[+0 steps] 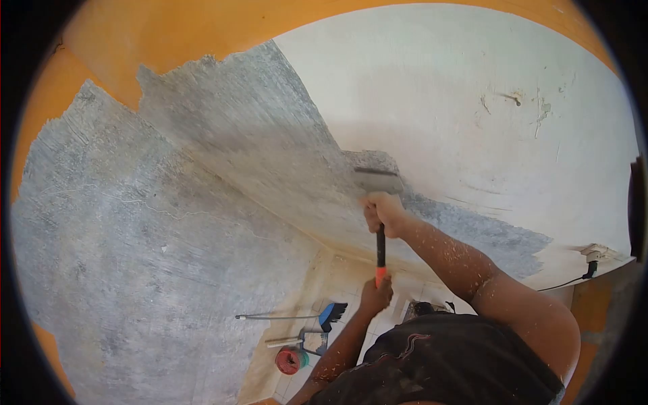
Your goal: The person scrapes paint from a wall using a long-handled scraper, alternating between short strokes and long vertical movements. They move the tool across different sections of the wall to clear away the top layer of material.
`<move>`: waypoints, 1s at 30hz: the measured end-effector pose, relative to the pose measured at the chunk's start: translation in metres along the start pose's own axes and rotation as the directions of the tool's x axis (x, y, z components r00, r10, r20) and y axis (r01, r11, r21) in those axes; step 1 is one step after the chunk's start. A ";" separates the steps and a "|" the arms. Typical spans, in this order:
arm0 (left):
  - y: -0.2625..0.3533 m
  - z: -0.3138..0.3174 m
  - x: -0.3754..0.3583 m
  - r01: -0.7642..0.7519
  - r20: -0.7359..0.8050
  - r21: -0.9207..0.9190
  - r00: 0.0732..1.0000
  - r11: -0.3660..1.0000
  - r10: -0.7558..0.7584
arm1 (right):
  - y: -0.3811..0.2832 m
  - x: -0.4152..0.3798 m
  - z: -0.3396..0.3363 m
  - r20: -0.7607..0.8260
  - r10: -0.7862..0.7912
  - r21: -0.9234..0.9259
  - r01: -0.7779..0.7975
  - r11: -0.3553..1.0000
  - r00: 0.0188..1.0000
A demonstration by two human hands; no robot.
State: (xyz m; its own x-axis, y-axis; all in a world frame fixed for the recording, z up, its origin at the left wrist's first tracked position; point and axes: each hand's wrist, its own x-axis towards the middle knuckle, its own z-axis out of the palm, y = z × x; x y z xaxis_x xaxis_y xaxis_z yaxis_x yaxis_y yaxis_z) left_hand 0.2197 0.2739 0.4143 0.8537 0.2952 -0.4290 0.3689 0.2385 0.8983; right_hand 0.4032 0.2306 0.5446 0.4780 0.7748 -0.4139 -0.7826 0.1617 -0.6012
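Scraper (379, 182): I see its blade at the white wall (432, 94).
Right hand (386, 214): fingers wrapped behind the blade, nearer that wall.
Left hand (376, 295): fingers round the orange grip, farther from it.

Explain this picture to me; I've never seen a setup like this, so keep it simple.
There is no machine here, just a person working with two bare hands. The single picture comes from a camera worn on the head, looking forward and down.

Both hands grip one long-handled scraper: the right hand close to the blade, the left hand lower on the handle. The blade is at the wall, where a white coating borders rough grey areas.

Low in the view, near the tiled floor, are a blue-headed broom and a round red-and-green container.
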 end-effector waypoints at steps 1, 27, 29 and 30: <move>0.003 -0.004 0.004 -0.062 -0.041 0.049 0.997 0.997 0.064 | -0.010 -0.004 0.015 0.035 -0.054 -0.021 0.055 0.998 0.998; 0.037 -0.013 -0.009 -0.102 -0.061 0.127 0.992 0.987 0.111 | -0.029 -0.015 0.034 0.198 -0.090 0.038 0.084 0.996 0.976; 0.031 0.003 -0.019 -0.020 -0.093 0.111 0.995 0.994 0.030 | -0.017 -0.015 0.020 0.135 -0.044 0.010 0.043 0.999 0.990; 0.030 0.014 -0.024 0.021 -0.075 0.045 0.997 0.999 -0.017 | -0.015 -0.013 0.016 0.135 -0.048 0.011 0.047 0.999 0.990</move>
State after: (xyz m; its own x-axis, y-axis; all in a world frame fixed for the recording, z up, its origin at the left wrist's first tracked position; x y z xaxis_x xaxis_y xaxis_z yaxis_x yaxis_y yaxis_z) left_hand 0.2154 0.2607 0.4534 0.8174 0.3594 -0.4502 0.4026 0.2026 0.8927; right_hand 0.4025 0.2278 0.5703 0.4567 0.8416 -0.2882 -0.7636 0.2047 -0.6124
